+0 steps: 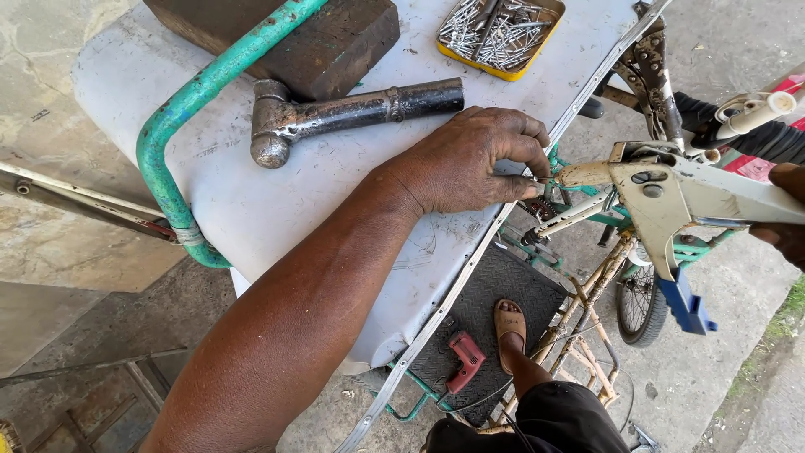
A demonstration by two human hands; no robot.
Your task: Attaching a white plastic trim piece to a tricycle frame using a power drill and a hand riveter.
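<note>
My left hand point(474, 159) rests on the edge of a white box top point(277, 210), fingers pinched on a small rivet at the nose of a cream hand riveter point(671, 197). My right hand point(784, 214) is at the right edge, gripping the riveter's handles; only part of it shows. A thin metal strip point(470, 260) runs along the box edge under the riveter's nose.
A steel hammer point(335, 113) and a dark block point(310, 38) lie on the box beside a green pipe rail point(180, 109). A yellow tray of rivets point(499, 29) sits at the back. Below are a red drill point(464, 359), my sandalled foot point(509, 327) and a small wheel point(641, 302).
</note>
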